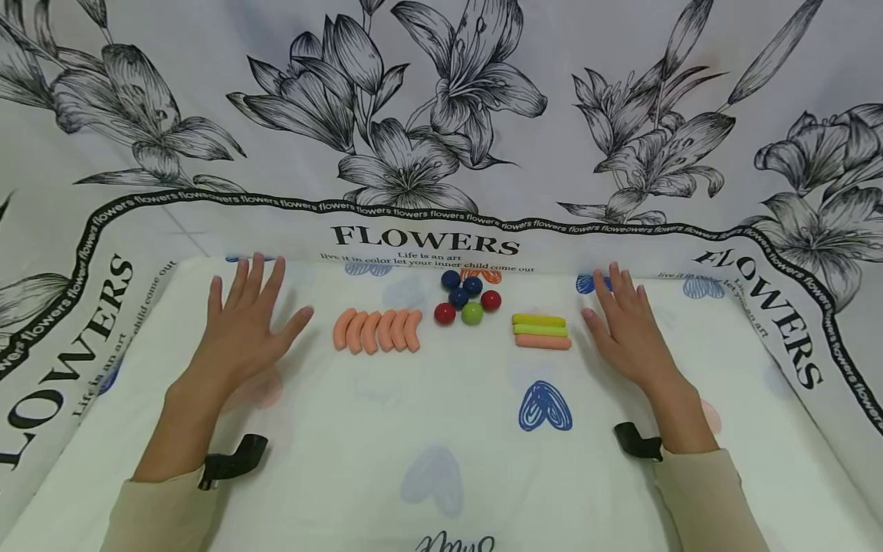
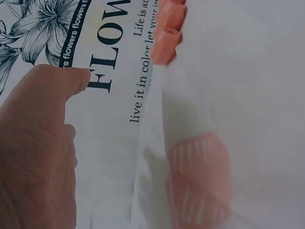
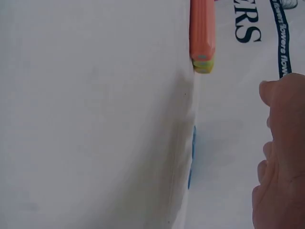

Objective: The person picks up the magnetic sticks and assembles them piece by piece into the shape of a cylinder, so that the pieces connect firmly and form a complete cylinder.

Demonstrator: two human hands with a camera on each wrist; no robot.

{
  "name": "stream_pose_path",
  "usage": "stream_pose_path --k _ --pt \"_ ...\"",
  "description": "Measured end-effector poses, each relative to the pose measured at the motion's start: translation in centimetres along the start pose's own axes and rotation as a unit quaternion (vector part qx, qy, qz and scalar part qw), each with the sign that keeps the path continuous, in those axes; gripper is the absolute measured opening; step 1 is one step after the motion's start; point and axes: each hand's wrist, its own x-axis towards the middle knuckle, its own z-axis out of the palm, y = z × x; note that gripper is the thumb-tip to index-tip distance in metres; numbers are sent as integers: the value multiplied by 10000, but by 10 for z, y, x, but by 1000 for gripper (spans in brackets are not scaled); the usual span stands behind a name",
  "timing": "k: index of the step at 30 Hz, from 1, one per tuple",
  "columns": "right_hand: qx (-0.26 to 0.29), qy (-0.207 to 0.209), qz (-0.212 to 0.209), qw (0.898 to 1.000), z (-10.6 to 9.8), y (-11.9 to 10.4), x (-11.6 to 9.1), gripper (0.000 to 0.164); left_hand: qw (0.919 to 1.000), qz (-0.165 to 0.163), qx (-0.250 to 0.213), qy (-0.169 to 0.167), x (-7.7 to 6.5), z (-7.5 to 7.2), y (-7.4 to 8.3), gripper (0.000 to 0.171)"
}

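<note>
My left hand (image 1: 243, 331) lies palm down with fingers spread, left of a row of several curved orange sausage-like pieces (image 1: 369, 333). Its thumb points towards the row without touching it. In the left wrist view the end of that row (image 2: 167, 45) shows beyond the thumb. On the right, my right hand (image 1: 633, 337) is also palm down with fingers extended, holding nothing. Nearest to it are three stacked-looking sticks: a yellow one (image 1: 539, 320), a yellow-green one (image 1: 540, 331) and an orange one (image 1: 543, 343). The orange stick (image 3: 202, 28) also appears in the right wrist view.
Between the row and the sticks sit small balls: several dark blue ones (image 1: 458, 297), two red ones (image 1: 444, 313) and a green one (image 1: 472, 313). A white cloth with heart prints (image 1: 545, 406) covers the table. Behind it hangs a flower-printed cloth (image 1: 407, 169).
</note>
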Motion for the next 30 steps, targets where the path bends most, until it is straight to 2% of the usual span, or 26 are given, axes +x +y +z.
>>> stream_pose_path --k 5,12,20,26,30 --pt "25 71 -257 9996 3 -13 19 69 9997 -68 111 195 -5 -4 -6 95" --pt "80 165 -527 9984 -3 -43 40 72 9996 77 70 250 -13 -6 1 95" --pt "155 -245 -648 9975 -9 -86 41 75 9981 509 -56 334 -6 3 32 89" --pt "325 -317 -791 9958 -1 -104 39 72 9949 811 -265 529 2 10 60 77" --pt "541 -364 -664 9957 7 -111 38 71 9922 958 -484 628 8 17 74 70"
